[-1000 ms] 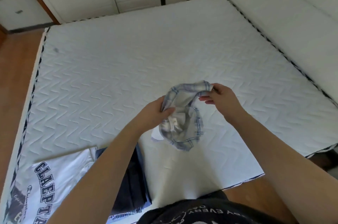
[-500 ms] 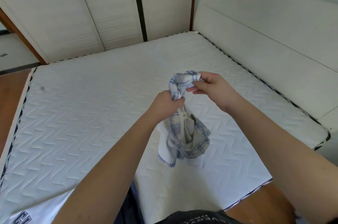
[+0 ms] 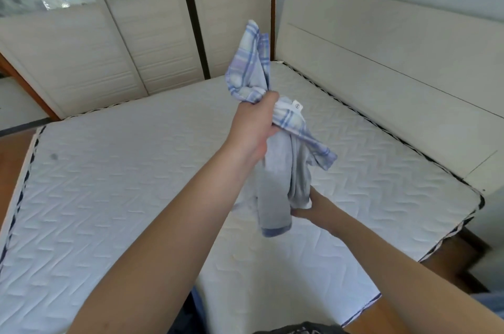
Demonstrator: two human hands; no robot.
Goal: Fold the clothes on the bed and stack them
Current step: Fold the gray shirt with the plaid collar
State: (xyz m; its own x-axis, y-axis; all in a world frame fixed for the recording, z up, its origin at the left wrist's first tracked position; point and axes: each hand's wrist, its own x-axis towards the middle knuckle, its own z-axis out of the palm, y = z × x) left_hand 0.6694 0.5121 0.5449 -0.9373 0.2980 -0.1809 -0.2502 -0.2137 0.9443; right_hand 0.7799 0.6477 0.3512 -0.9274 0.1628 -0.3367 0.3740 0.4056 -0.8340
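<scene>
One plaid garment [image 3: 283, 142] in view, bunched and unfolded, held in the air above the mattress [image 3: 109, 197]. Left hand [image 3: 256, 126] fisted round its upper part; right hand [image 3: 308, 209] grips the hanging lower edge, fingers mostly hidden by cloth. Folding barely begun; no finished stack visible. Hands: two.
</scene>
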